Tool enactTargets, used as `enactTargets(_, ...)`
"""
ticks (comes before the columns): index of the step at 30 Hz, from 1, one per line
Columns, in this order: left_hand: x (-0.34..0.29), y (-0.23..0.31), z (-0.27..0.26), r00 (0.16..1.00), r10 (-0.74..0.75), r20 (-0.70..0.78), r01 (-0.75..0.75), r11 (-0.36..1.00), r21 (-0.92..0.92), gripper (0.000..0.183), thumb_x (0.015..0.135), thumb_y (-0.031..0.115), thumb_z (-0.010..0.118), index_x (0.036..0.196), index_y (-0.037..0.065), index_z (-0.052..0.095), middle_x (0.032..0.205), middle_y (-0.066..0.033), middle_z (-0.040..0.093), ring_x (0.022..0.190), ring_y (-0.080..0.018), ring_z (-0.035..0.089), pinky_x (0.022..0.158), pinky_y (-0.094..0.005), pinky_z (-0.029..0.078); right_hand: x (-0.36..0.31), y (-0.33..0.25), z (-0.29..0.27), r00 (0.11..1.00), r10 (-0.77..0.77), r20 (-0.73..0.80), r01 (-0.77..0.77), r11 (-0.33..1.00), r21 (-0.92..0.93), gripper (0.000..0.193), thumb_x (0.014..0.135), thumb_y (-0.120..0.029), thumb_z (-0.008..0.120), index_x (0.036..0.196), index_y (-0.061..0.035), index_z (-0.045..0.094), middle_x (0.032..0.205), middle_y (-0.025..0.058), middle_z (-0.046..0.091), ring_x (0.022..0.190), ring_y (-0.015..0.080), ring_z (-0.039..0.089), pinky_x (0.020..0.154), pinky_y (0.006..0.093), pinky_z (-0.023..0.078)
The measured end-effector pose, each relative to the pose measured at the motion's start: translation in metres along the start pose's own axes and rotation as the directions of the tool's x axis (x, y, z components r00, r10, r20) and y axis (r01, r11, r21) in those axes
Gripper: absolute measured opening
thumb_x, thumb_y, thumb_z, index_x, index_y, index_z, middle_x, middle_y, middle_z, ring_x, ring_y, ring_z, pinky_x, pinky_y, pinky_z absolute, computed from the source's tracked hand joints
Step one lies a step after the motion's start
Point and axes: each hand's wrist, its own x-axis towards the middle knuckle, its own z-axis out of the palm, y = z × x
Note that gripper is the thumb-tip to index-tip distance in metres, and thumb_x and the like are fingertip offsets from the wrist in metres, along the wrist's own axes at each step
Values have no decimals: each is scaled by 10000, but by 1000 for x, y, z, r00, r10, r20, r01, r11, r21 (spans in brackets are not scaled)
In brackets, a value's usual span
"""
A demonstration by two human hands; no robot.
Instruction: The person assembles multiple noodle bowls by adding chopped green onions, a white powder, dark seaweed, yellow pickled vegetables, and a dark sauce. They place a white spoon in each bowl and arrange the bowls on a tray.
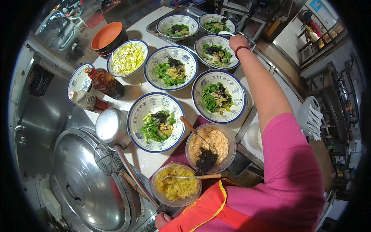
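Out at the far right, my right hand point(238, 41) is closed around a white spoon point(225, 33). It hovers at the edge of a blue-rimmed bowl point(200, 46) with chopped greens, dark shreds and pale bits in it. Another such bowl point(203, 19) stands just beyond the spoon. Several matching bowls with similar contents spread over the counter, among them a middle bowl point(150, 62), a right bowl point(239, 89) and a near bowl point(135, 120). My left hand point(162, 220) hangs low by the red apron point(201, 210), fingers curled and partly hidden; nothing shows in it.
Nearby are a tub of pale crumbly mix point(214, 141) and a tub of yellow chopped pickle point(179, 189), each with a spoon. Left stand a big lidded pot point(91, 181), a metal canister point(110, 125), a sauce bottle point(106, 83) and orange bowls point(107, 36). A metal tray point(152, 28) lies far back.
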Motion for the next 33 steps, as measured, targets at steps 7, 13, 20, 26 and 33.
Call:
enactTargets(7,37,-31,-10,956,58,286,-89,991,96,422,800,333,511,810,-73,627,704,-265,602,724,-420,617,634,-473,453,5,5,-13,997,24,67,-25,1000,16,394,912,-262,431,1117,-13,656,1217,216,598,1097,377,594,918,451,480)
enactTargets(13,20,-58,20,987,159,-38,-154,983,96,385,830,313,510,891,-37,659,777,-234,634,784,-392,632,695,-457,482,39,15,17,973,-22,230,18,1000,20,459,930,-340,401,1083,19,642,1210,240,582,1108,388,560,963,428,416)
enactTargets(20,24,-66,10,993,60,105,-82,971,224,311,875,257,511,900,-25,640,835,-187,643,743,-356,599,689,-435,467,107,37,43,834,-367,413,540,697,-472,302,938,-179,448,975,12,678,1058,198,667,940,290,663,758,372,511)
enactTargets(26,22,-58,-17,992,-75,106,41,956,290,348,901,302,487,939,-22,610,869,-226,628,780,-382,583,709,-462,445,122,33,62,803,119,583,-582,368,726,344,944,-114,470,1263,14,470,1048,163,671,870,241,676,733,385,559)
enactTargets(33,20,4,-71,910,1,-415,140,941,309,344,911,327,502,1000,17,623,959,-249,615,869,-403,585,750,-503,446,120,40,54,821,232,522,-565,461,684,301,936,-145,440,1113,53,582,864,138,705,684,205,674,571,307,542)
